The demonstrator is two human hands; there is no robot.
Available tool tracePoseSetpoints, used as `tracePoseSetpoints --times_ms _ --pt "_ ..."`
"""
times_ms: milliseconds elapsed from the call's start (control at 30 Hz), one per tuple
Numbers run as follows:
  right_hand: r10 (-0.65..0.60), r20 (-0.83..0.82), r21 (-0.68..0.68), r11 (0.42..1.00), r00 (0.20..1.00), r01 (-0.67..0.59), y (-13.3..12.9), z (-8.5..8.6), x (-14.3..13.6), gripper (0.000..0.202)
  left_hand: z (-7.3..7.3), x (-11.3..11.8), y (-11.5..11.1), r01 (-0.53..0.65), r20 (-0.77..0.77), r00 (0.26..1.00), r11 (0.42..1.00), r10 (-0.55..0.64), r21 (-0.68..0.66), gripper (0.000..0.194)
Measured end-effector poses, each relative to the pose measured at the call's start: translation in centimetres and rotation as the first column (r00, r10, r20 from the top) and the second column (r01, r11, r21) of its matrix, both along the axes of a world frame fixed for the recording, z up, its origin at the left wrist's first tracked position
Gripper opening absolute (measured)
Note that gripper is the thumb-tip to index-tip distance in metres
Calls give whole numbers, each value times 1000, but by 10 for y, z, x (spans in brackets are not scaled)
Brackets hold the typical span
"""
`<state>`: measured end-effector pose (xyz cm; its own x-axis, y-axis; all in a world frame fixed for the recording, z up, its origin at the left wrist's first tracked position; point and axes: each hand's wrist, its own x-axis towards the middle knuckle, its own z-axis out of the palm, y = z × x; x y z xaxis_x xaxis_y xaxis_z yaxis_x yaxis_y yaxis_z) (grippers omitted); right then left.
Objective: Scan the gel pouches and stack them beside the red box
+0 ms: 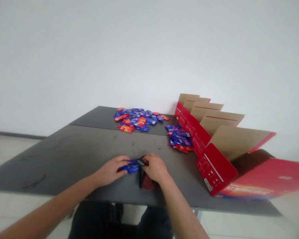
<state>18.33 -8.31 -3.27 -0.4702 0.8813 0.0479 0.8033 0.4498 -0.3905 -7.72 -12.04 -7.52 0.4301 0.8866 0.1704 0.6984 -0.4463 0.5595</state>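
My left hand (pixel 114 170) is closed on blue packets (pixel 133 168) near the front edge of the table. How many packets it holds cannot be made out. Close by on the right, my right hand (pixel 154 167) grips a black tool (pixel 141 162), whose kind is unclear. Its head touches or overlaps the right end of the packets. A dark reddish-brown piece (pixel 148 182) shows below the right hand, beside a black strip slanting down. The fingers hide part of both the tool and the packets.
Loose blue and red packets (pixel 137 119) lie heaped at the table's far side. A smaller stack of packets (pixel 180 138) is beside a row of several open red cartons (pixel 261 176) along the right, flaps raised. A white wall (pixel 89 59) rises behind the dark table (pixel 89 146).
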Motion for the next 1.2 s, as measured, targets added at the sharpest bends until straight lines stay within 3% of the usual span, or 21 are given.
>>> tracePoseSetpoints --times_ms 67,133,300,433,533,633,700,833,900,1067,1133,1200 --pt "-53 6 33 998 999 52 0 2 -4 16 6 -3 8 36 17 999 997 -35 -62 30" --pt "-63 -12 106 992 998 64 0 0 -14 18 8 -1 12 -2 52 999 996 7 -91 29" --pt "107 -18 159 982 994 -103 -5 -15 -40 18 0 12 8 -107 105 989 994 108 -11 22" --pt "99 -29 154 984 995 -93 -1 -21 -27 22 -3 15 5 -119 120 986 993 117 4 21" --pt "-71 30 129 989 997 67 10 -14 -1 18 -4 13 7 -109 98 989 994 107 14 23" --pt "-295 47 159 946 954 284 12 -4 10 20 -7 11 8 -101 66 993 995 100 10 26" --pt "-237 -2 198 952 972 233 5 -2 -1 23 -9 11 9 -109 67 992 994 108 19 25" --pt "153 7 209 966 988 -151 -5 -10 -27 18 -12 11 8 -109 80 991 994 106 23 23" --pt "129 38 183 974 991 -134 2 -12 -21 15 -12 12 7 -107 73 992 994 105 26 24" --pt "-213 99 172 966 972 194 22 1 10 18 -14 12 3 -113 19 994 990 111 87 29" --pt "-188 48 223 959 981 173 15 5 2 19 -15 12 2 -112 -1 994 989 112 102 28" --pt "-35 13 248 968 999 31 3 3 -14 19 -15 12 3 -108 -17 994 989 110 103 26"
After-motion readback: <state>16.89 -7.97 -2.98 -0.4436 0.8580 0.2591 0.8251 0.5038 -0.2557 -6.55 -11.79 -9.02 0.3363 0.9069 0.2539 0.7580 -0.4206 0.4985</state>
